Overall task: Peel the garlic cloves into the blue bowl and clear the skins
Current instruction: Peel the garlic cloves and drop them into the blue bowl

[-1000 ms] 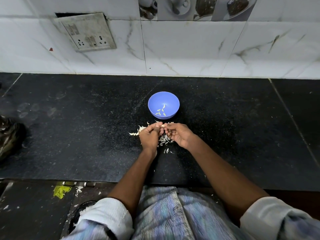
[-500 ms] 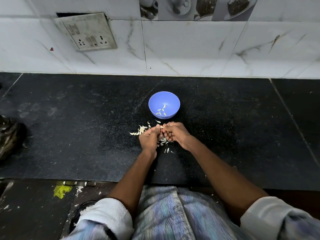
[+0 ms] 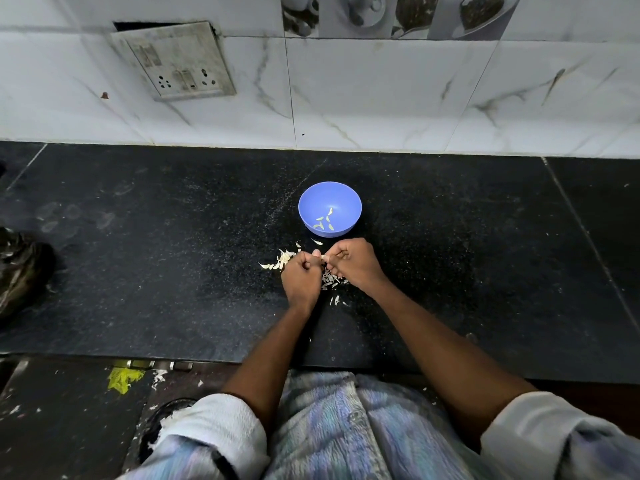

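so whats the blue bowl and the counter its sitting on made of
The blue bowl looks like moulded plastic: one even matte blue, a thin smooth rim, only soft sheen. The counter looks like polished black stone, probably granite: fine pale speckles, dull reflections, and a straight seam between slabs on the right. Neither can be confirmed by look alone.

Bowl (image 3: 346, 202) was blue, counter (image 3: 173, 271) black and speckled, wall tiles (image 3: 381, 98) white with grey veining, skins (image 3: 282, 259) off-white.
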Demonstrator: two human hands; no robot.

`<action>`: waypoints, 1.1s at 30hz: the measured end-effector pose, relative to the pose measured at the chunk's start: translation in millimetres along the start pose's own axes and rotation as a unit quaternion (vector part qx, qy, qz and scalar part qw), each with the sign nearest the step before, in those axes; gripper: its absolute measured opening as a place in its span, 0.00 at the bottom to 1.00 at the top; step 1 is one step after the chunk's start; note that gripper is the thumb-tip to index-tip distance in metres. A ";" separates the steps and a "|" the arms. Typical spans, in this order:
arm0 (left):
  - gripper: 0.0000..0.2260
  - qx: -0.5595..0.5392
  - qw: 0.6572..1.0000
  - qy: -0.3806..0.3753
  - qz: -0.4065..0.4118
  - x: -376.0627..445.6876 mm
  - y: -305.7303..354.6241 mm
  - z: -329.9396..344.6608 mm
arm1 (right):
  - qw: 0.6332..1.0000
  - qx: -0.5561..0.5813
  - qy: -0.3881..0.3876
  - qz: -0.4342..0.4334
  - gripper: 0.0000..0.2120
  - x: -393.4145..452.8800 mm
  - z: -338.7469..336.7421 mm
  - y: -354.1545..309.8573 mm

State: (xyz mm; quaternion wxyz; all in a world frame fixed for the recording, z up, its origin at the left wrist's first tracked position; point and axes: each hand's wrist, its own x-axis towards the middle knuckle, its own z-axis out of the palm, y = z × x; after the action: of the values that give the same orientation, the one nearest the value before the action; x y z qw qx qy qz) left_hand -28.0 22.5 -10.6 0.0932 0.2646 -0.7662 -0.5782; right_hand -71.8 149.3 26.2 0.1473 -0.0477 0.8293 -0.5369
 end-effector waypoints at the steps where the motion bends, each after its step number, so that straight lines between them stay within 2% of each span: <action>1: 0.18 0.023 1.000 -0.005 0.019 -0.4 0.2 -0.1 | 1.000 -0.021 0.006 -0.001 0.07 0.6 1.2 0.0; 5: 0.20 0.045 0.998 -0.029 0.039 -0.3 1.5 1.0 | 0.998 -0.039 0.044 0.018 0.09 4.7 2.5 -0.7; 10: 0.06 -0.008 0.998 -0.046 0.050 4.9 7.0 -2.8 | 0.986 -0.073 0.151 0.013 0.09 15.8 1.6 -8.9; 13: 0.05 -0.010 0.997 -0.063 0.051 9.6 10.8 -2.5 | 0.975 -0.077 0.208 0.015 0.06 30.2 -1.3 -22.9; 19: 0.08 0.039 0.991 -0.105 0.069 9.9 8.6 -4.6 | 0.966 -0.101 0.236 0.040 0.04 43.3 -1.0 -37.1; 22: 0.05 0.040 0.994 -0.077 0.072 8.2 5.4 -13.0 | 0.961 -0.121 0.250 -0.017 0.05 34.9 5.5 -34.2; 24: 0.03 0.032 0.997 -0.013 0.072 8.8 1.2 -22.5 | 0.959 -0.134 0.234 -0.084 0.10 25.0 12.7 -33.1; 26: 0.04 0.031 0.996 0.044 0.075 11.3 -8.8 -33.2 | 0.965 -0.163 0.164 -0.125 0.12 16.6 24.4 -31.8; 28: 0.09 0.044 0.993 0.085 0.071 14.3 -18.0 -44.5 | 0.970 -0.193 0.064 -0.134 0.03 17.0 39.1 -24.1; 31: 0.16 0.060 0.989 0.123 0.049 17.1 -25.7 -60.4 | 0.969 -0.223 -0.001 -0.103 0.13 16.9 56.9 -20.7; 33: 0.16 0.067 0.989 0.123 0.036 17.0 -26.6 -70.6 | 0.967 -0.239 0.002 -0.084 0.12 18.8 65.5 -23.6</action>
State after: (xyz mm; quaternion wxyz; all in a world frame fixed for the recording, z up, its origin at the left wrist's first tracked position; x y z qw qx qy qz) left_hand -2.7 -50.3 -16.1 0.1894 0.3120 -0.7949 -0.4846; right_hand -72.2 77.6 19.0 0.0840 -0.1498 0.9268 -0.3340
